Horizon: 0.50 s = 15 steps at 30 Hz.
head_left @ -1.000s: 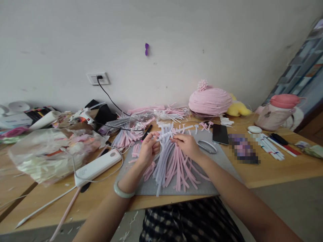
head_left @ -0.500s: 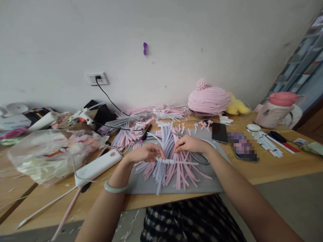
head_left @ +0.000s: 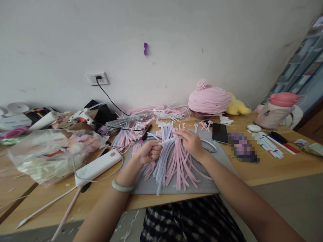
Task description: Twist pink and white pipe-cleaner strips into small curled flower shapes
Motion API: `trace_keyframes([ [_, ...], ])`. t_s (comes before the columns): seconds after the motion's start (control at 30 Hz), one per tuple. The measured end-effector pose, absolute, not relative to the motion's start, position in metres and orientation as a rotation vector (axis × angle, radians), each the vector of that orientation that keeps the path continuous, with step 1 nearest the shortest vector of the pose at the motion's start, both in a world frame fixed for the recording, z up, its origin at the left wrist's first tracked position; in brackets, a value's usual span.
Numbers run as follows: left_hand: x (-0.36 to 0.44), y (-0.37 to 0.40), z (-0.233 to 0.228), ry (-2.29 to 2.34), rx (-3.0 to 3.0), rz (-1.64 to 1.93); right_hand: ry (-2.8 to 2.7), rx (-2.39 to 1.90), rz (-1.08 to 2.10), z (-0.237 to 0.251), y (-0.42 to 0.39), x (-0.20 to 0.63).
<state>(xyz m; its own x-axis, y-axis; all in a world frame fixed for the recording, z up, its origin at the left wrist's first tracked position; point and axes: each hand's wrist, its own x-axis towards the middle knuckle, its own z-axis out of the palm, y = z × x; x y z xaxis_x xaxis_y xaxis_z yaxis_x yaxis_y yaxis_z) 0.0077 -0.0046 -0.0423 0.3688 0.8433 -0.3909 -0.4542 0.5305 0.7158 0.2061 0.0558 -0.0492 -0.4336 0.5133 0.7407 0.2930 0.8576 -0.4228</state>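
My left hand [head_left: 150,152] is closed in a fist round one end of a white pipe cleaner [head_left: 166,142], which has small coils along it. The fingers of my right hand [head_left: 193,144] meet its other end, the index finger reaching out along it; the exact grip is partly hidden. Beneath lie a fan of pale lilac pipe cleaners [head_left: 161,169] and a fan of pink pipe cleaners [head_left: 179,168], side by side on a grey cutting mat [head_left: 202,188]. The coiled pipe cleaner crosses over their upper part.
A white corded device [head_left: 98,167] and a plastic bag of scraps [head_left: 50,154] lie left. A black pen [head_left: 146,132] is near the mat. Right are a phone [head_left: 219,132], several markers [head_left: 271,144] and a pink-lidded jug [head_left: 276,111]. A pink ribbed dome [head_left: 209,101] stands behind.
Both hands have moved away from me with the coiled pipe cleaner, which now sits farther up the fans. My left hand has closed into a fist; my right index finger has stretched out.
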Motion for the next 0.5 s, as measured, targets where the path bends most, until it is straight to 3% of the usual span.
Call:
trace_keyframes([
  [0.13, 0.006, -0.002, -0.045, 0.804, 0.505, 0.874, -2.163, -0.531, -0.016, -0.047, 0.052, 0.207],
  [0.5, 0.019, -0.009, -0.039, 0.881, 0.681, 0.957, -2.374, -0.708, -0.042, -0.051, 0.059, 0.202],
])
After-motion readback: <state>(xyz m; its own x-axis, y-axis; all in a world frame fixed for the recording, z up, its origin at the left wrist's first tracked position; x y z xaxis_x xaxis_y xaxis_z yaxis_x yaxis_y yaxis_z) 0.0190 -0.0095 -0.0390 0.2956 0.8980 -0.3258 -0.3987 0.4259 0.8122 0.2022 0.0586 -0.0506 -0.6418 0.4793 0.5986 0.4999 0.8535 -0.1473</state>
